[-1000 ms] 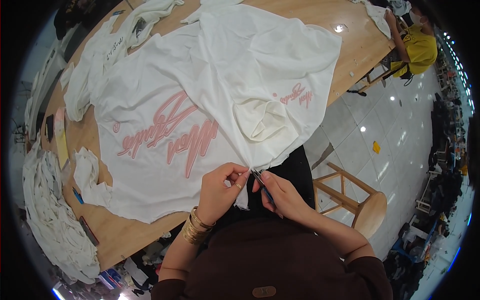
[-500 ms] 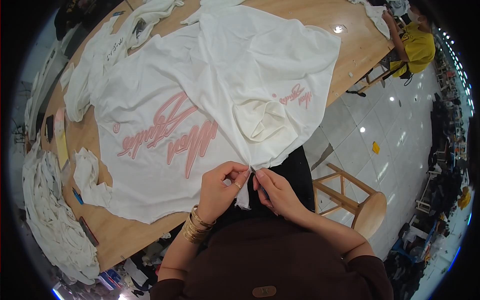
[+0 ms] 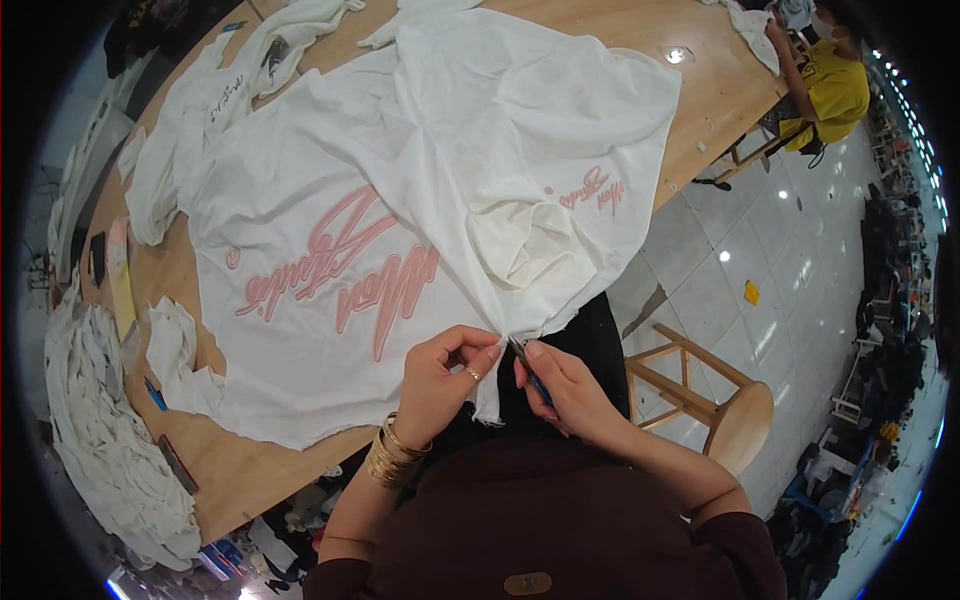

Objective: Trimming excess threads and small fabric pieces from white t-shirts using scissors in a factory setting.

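A large white garment (image 3: 340, 150) with pink lettering is spread over the table, and its near edge hangs off toward my lap. My left hand (image 3: 445, 370), with a ring and gold bangles at the wrist, pinches the fabric edge between thumb and fingers. Close beside it, my right hand (image 3: 568, 385) is closed around small thread snips (image 3: 534, 374) with a blue handle. The tips of the snips meet the pinched cloth. Whether the blades are apart is too small to tell. A frayed strip of fabric (image 3: 487, 400) dangles below my left fingers.
The wooden table (image 3: 280, 472) carries a pile of white cloth (image 3: 110, 430) at left, blue snips (image 3: 155, 393) and a dark phone (image 3: 177, 463). A wooden stool (image 3: 740, 430) stands at right on the tiled floor. A person in yellow (image 3: 835, 95) sits at the far right, handling white cloth.
My right hand has shifted slightly right and turned, so more of the snips shows. My left hand keeps its pinch in nearly the same place.
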Action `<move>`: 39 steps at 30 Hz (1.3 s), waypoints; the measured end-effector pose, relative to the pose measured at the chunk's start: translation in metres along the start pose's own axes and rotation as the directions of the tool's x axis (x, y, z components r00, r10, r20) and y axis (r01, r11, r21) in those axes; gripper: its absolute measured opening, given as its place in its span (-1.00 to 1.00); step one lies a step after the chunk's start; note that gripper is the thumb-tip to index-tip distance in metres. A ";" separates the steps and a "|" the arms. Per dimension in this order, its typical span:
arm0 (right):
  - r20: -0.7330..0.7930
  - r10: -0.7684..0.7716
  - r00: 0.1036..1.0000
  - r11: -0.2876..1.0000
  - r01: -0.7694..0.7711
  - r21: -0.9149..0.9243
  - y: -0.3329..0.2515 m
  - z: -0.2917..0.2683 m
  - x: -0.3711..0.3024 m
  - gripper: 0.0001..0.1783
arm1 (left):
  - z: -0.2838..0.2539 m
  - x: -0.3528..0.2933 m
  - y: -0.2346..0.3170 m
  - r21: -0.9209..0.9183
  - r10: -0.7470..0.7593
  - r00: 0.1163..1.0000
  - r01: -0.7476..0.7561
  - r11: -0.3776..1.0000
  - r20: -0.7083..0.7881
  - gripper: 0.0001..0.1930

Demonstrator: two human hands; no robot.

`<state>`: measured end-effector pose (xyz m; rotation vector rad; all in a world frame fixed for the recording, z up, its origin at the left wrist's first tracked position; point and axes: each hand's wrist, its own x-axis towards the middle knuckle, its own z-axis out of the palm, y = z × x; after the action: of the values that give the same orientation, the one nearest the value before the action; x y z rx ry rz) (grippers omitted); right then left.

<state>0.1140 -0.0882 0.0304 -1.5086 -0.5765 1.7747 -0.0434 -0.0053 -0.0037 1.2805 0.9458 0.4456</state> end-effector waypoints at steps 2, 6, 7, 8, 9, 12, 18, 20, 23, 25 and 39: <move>0.006 0.003 1.000 1.000 -0.003 -0.010 0.001 0.000 0.000 -0.54 | 0.000 0.000 0.001 0.002 -0.008 1.000 0.008 1.000 0.000 -0.87; 0.017 0.023 1.000 1.000 -0.022 -0.008 0.002 -0.001 0.002 -0.54 | 0.002 -0.001 0.004 0.065 0.040 0.999 -0.039 0.997 -0.008 -0.89; 0.017 0.025 1.000 1.000 -0.025 -0.005 0.002 -0.001 0.002 -0.54 | 0.003 -0.001 0.004 0.102 0.060 0.998 -0.058 0.993 -0.016 -0.90; 0.018 0.028 0.999 1.000 -0.028 -0.003 0.002 -0.001 0.002 -0.54 | 0.004 -0.002 0.004 0.102 0.060 0.998 -0.058 0.993 -0.016 -0.90; 0.018 0.028 0.999 1.000 -0.028 -0.003 0.002 -0.001 0.002 -0.54 | 0.004 -0.002 0.004 0.145 0.091 0.996 -0.087 0.986 -0.023 -0.90; 0.042 0.046 0.998 0.997 -0.048 0.052 0.003 -0.002 0.006 -0.54 | 0.004 -0.002 0.003 0.190 0.130 0.991 -0.124 0.974 -0.020 -0.90; 0.017 0.060 0.998 0.984 -0.062 0.166 0.000 -0.003 0.008 -0.54 | 0.002 -0.002 -0.002 0.125 0.058 0.998 -0.057 0.991 -0.008 -0.89; 0.056 0.073 0.996 0.989 -0.079 0.123 0.000 -0.004 0.005 -0.53 | 0.000 -0.002 -0.004 0.077 0.003 1.000 -0.003 0.997 0.006 -0.89; 0.067 0.077 0.995 0.995 -0.081 0.056 0.003 -0.003 0.000 -0.52 | 0.000 -0.001 -0.009 -0.041 -0.008 1.000 0.009 0.999 0.018 -0.86; 0.065 0.081 0.995 0.995 -0.085 0.052 0.004 -0.003 -0.001 -0.51 | 0.001 -0.001 -0.006 -0.048 -0.029 0.999 0.031 0.998 0.022 -0.85; 0.049 0.104 0.993 0.983 -0.110 0.149 0.002 0.001 0.000 -0.53 | 0.007 -0.004 -0.003 -0.001 0.002 1.000 -0.002 1.000 0.001 -0.87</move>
<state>0.1121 -0.0889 0.0291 -1.4244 -0.3769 1.8903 -0.0407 -0.0138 -0.0052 1.2802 0.9432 0.4467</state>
